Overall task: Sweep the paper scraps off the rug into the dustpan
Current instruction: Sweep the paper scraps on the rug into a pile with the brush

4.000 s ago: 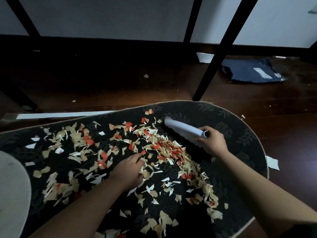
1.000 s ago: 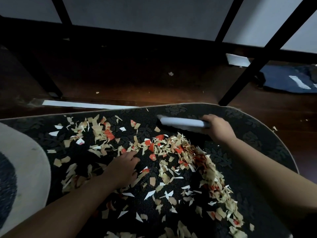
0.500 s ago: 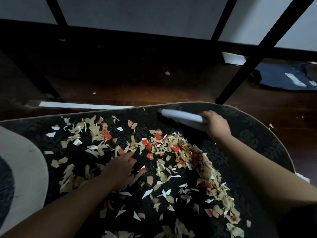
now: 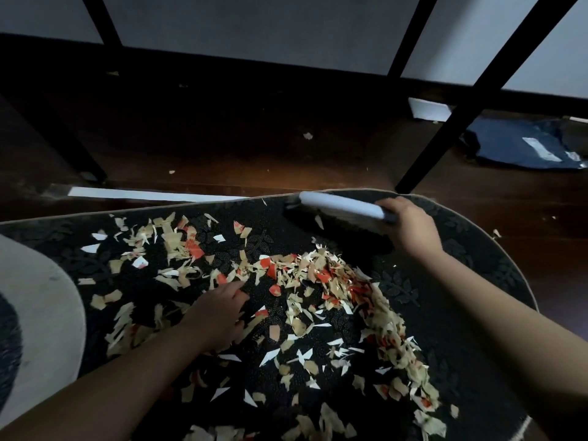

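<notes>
We see a dim scene: the wooden floor (image 4: pixel 241 160) falls into deep shadow, with one warm glow near the rug's (image 4: pixel 477 268) far edge. The pale wall (image 4: pixel 254 27) is brightest. Wide-angle bending curves the rug's edges; corners look soft.

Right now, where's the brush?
In the head view the brush is upper right of centre, at the rug's far edge, gripped by the right hand, just beyond the paper scraps.

A dark wooden floor (image 4: pixel 254 160) runs back to a pale wall (image 4: pixel 254 23). Black slanted furniture legs (image 4: pixel 451 122) stand on it. A crumpled dark blue bag (image 4: pixel 521 148) lies at right, a white paper strip (image 4: pixel 152 195) at left.
</notes>
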{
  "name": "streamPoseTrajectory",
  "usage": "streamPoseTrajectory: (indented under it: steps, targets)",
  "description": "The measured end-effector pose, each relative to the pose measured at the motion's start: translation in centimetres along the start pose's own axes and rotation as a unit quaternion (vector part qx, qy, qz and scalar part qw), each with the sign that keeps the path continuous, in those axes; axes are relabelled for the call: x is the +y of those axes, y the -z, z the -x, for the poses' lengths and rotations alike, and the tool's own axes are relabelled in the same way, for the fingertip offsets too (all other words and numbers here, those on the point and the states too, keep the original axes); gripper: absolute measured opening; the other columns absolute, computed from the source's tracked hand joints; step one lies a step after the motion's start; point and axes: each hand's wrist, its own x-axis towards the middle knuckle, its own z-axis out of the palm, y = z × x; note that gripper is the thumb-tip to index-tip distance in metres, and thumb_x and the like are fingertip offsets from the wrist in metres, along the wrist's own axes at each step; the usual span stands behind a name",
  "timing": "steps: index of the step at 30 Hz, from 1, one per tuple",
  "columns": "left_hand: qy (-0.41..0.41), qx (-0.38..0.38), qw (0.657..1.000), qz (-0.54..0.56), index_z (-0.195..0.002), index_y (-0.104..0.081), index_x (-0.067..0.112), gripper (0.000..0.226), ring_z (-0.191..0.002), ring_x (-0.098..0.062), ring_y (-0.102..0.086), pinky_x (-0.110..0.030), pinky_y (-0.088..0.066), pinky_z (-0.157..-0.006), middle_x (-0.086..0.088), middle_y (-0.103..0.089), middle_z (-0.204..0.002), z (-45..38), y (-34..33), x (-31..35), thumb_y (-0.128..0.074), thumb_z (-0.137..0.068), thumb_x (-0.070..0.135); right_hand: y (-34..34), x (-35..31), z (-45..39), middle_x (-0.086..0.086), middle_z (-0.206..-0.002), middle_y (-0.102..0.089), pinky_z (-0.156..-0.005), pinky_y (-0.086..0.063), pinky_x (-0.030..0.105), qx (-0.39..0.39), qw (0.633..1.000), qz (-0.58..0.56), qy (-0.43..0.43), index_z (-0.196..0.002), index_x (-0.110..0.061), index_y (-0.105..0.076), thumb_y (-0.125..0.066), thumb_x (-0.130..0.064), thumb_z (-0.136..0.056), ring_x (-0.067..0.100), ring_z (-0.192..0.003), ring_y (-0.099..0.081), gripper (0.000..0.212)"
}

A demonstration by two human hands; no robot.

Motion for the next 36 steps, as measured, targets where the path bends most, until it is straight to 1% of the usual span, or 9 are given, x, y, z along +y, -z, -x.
streamPoseTrajectory:
  steps: [5,11,14,18,23,27,30,33,36]
  targets:
    - [-0.002,0.005,1.0,0.005,-0.145,-0.036,0.017,0.056,-0.144,-0.018,-0.025,-0.031,-0.029,-0.113,-0.004,-0.019,-0.158,0.1,0.0,0.1,-0.051,-0.094,0.033,-2.7,-0.7,0.5,0.003,-0.108,-0.062,-0.064,-0.037,0.031,-0.047,0.998,0.036,-0.031,-0.117,-0.023,-0.061,-0.062,-0.015,-0.086,0.028,-0.096,-0.059,0.032]
    - [-0.009,0.011,1.0,0.007,-0.145,-0.036,0.02,0.055,-0.145,-0.015,-0.023,-0.028,-0.028,-0.114,0.0,-0.018,-0.159,0.2,-0.3,-0.1,-0.049,-0.094,0.036,-1.4,-1.0,2.5,-0.004,-0.108,-0.064,-0.071,-0.045,0.03,-0.128,0.989,0.005,0.072,-0.114,-0.026,-0.065,-0.07,-0.018,-0.082,0.021,-0.094,-0.061,0.034]
    - [-0.012,0.01,1.0,0.01,-0.145,-0.036,0.019,0.055,-0.145,-0.015,-0.022,-0.028,-0.027,-0.115,-0.001,-0.018,-0.158,0.5,-0.1,-0.1,-0.049,-0.095,0.035,0.0,-0.9,2.3,-0.002,-0.103,-0.065,-0.075,-0.05,0.037,-0.091,0.993,-0.024,0.074,-0.112,-0.024,-0.066,-0.07,-0.011,-0.08,0.023,-0.093,-0.061,0.034]
    - [0.0,0.017,1.0,0.014,-0.146,-0.035,0.019,0.055,-0.145,-0.014,-0.022,-0.027,-0.027,-0.114,0.0,-0.017,-0.159,0.5,0.0,-0.4,-0.048,-0.095,0.035,-0.3,-1.1,0.5,0.001,-0.105,-0.063,-0.066,-0.04,0.032,-0.014,0.999,-0.013,0.033,-0.116,-0.022,-0.064,-0.066,-0.011,-0.082,0.026,-0.093,-0.059,0.036]
    - [0.004,0.014,1.0,0.017,-0.146,-0.037,0.016,0.055,-0.145,-0.017,-0.024,-0.029,-0.031,-0.113,-0.003,-0.02,-0.158,0.7,0.2,-0.6,-0.048,-0.095,0.033,-2.9,-1.8,-0.5,0.004,-0.106,-0.061,-0.066,-0.04,0.034,-0.038,0.999,0.013,-0.031,-0.118,-0.022,-0.062,-0.064,-0.015,-0.085,0.03,-0.096,-0.058,0.033]
    - [0.004,0.018,0.999,0.028,-0.145,-0.039,0.014,0.057,-0.144,-0.022,-0.029,-0.032,-0.032,-0.111,-0.008,-0.026,-0.157,0.9,0.1,-1.0,-0.054,-0.093,0.03,-3.4,-2.4,1.0,0.0,-0.106,-0.062,-0.071,-0.045,0.032,-0.112,0.993,0.014,0.037,-0.116,-0.025,-0.064,-0.066,-0.018,-0.085,0.024,-0.095,-0.06,0.032]
    - [0.008,0.008,1.0,0.023,-0.149,-0.032,0.017,0.058,-0.145,-0.019,-0.023,-0.031,-0.029,-0.113,-0.005,-0.02,-0.159,1.1,0.2,-1.2,-0.048,-0.096,0.032,-1.7,-2.3,2.1,-0.003,-0.107,-0.064,-0.078,-0.048,0.032,-0.142,0.986,-0.008,0.087,-0.114,-0.024,-0.066,-0.069,-0.017,-0.083,0.018,-0.095,-0.06,0.032]
    - [0.004,0.008,1.0,0.02,-0.151,-0.027,0.019,0.059,-0.146,-0.019,-0.021,-0.03,-0.028,-0.114,-0.003,-0.016,-0.159,1.1,0.1,-1.3,-0.046,-0.097,0.033,0.1,-2.2,2.4,-0.003,-0.106,-0.065,-0.078,-0.048,0.03,-0.115,0.987,-0.036,0.107,-0.112,-0.022,-0.067,-0.07,-0.012,-0.081,0.015,-0.093,-0.059,0.033]
    - [0.006,0.011,1.0,0.021,-0.15,-0.028,0.019,0.058,-0.146,-0.019,-0.021,-0.03,-0.026,-0.114,-0.004,-0.018,-0.159,1.2,0.2,-1.5,-0.046,-0.097,0.033,0.4,-2.2,1.5,0.001,-0.104,-0.066,-0.074,-0.046,0.034,-0.046,0.994,-0.044,0.086,-0.113,-0.02,-0.067,-0.069,-0.008,-0.079,0.022,-0.094,-0.06,0.036]
